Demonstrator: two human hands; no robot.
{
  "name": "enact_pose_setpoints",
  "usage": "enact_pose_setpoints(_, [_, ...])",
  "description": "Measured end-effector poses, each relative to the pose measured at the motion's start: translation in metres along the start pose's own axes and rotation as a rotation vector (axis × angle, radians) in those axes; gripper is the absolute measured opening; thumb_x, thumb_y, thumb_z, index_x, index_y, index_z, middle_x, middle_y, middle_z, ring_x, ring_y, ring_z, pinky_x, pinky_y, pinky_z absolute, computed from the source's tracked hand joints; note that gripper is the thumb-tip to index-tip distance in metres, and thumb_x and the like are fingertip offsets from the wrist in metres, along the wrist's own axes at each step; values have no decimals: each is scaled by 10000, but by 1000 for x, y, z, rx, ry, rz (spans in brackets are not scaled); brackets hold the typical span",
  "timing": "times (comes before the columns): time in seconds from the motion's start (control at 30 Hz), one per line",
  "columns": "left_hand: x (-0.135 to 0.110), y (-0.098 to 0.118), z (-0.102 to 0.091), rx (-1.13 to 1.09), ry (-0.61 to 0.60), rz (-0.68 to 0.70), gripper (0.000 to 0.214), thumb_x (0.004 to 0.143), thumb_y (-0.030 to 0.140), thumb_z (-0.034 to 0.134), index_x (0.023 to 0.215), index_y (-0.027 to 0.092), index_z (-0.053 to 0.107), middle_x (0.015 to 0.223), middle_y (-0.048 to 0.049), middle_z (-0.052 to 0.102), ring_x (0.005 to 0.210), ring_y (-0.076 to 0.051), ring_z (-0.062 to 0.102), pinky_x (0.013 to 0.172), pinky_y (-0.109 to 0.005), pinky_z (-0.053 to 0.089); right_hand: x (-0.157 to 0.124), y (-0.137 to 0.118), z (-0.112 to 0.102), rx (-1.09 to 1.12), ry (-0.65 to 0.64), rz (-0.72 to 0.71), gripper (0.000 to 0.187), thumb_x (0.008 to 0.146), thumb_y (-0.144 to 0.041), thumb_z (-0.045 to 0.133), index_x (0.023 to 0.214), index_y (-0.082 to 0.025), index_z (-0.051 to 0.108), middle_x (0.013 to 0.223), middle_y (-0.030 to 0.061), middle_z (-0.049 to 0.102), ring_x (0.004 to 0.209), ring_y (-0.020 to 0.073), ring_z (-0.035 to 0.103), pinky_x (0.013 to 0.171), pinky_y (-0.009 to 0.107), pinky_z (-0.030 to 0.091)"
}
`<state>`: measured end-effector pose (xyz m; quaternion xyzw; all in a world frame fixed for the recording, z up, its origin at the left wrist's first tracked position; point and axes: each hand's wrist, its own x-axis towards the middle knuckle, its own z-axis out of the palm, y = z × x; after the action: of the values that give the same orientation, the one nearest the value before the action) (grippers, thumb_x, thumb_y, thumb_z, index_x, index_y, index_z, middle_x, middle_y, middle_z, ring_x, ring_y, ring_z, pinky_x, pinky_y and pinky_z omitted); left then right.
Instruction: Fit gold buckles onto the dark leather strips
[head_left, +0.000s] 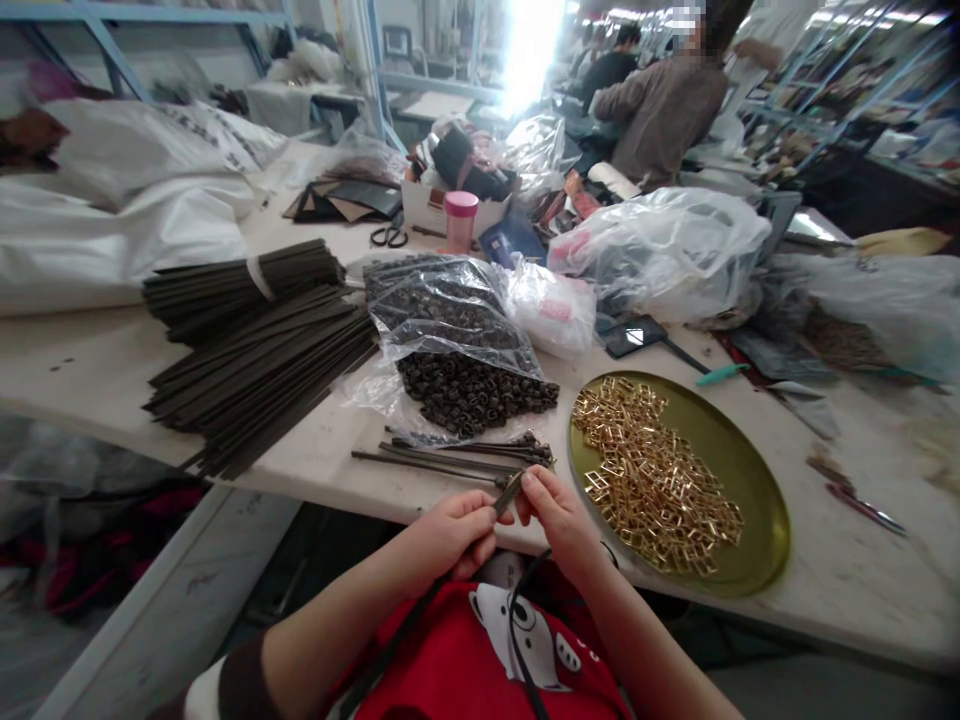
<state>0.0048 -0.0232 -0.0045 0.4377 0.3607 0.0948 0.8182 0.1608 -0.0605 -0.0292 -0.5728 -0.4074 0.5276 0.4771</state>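
My left hand pinches a narrow dark strap just over the table's front edge. At the strap's upper end the fingers of my right hand are closed on it. A small glint shows at that end, but whether a buckle sits there I cannot make out. Right behind my hands lie several dark straps with fittings at their right ends. Beyond them a clear plastic bag spills small dark loops. To the right, a round gold tray holds a heap of gold buckles.
Bundles of dark strips lie at left, near white sheeting. Scissors, a pink-lidded jar, plastic bags and a phone lie farther back. A pen lies at right. Another person stands in the background.
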Motion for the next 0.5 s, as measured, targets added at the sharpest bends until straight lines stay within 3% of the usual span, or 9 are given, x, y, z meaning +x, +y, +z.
enact_pose_setpoints(0.13, [1, 5, 3, -71, -8, -26, 175, 814, 307, 430, 878, 154, 484, 413, 103, 397, 297, -34, 254, 312, -150, 165, 2, -1, -5, 55, -21, 41, 375, 873, -436, 378, 589, -197, 426, 519, -42, 436, 495, 104, 375, 521, 241, 313])
enact_pose_setpoints(0.5, [-4, 2, 11, -95, 41, 15, 162, 783, 268, 455, 906, 165, 439, 423, 114, 410, 295, -27, 256, 313, -135, 185, -2, 2, -1, 213, 35, 182, 346, 795, -450, 485, 572, -190, 434, 454, -63, 398, 429, 81, 331, 443, 218, 275])
